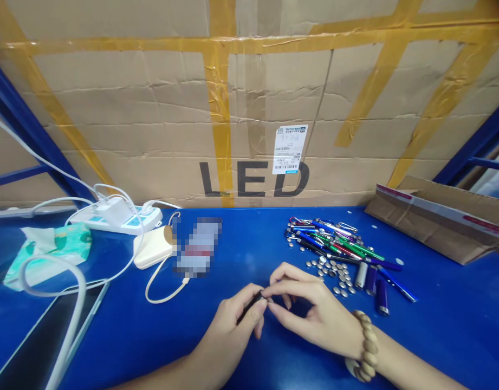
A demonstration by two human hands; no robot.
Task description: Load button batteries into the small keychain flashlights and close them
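My left hand [237,319] is closed round a small black tube [251,304], held low over the blue table [249,244]. My right hand [310,306], with a wooden bead bracelet [365,346] on its wrist, pinches something tiny at the tube's upper end; I cannot make out what. Just to the right lie several small silver button cells [334,273] and a heap of coloured little pen-shaped torches [338,244], with loose purple and silver tubes [373,284] beside them.
A white power strip with chargers [119,216] and cables sits at the left, by a cream power bank [154,246], a tissue pack [50,249] and a dark tablet [41,336]. A cardboard wall marked LED [253,179] closes the back. An open cardboard box [440,216] lies right.
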